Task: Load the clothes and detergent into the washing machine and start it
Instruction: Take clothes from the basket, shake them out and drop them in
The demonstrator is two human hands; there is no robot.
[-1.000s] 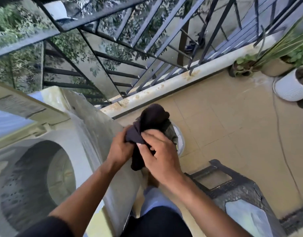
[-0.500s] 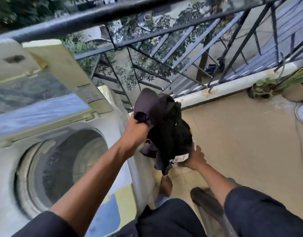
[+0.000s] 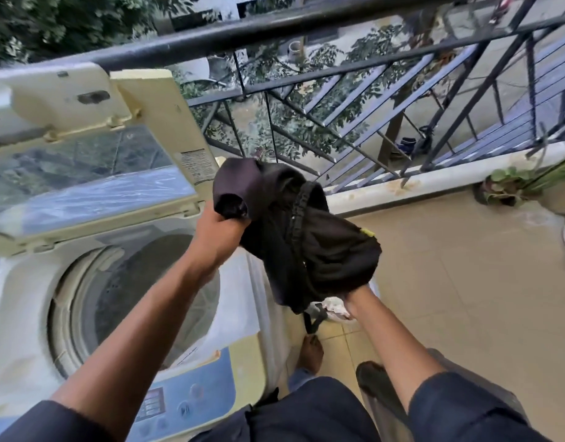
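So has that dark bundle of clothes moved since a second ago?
Yes. The dark clothes, gripped by the left hand, have risen from beside the washing machine wall to about the level of its top rim, still right of the drum opening.

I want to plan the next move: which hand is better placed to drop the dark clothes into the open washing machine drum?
Left, probably. The left hand grips the dark bundled clothes right beside the open drum; the right hand holds them lower, over the tiled floor.

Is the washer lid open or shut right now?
Open. The lid stands raised behind the drum opening, whose inside is exposed.
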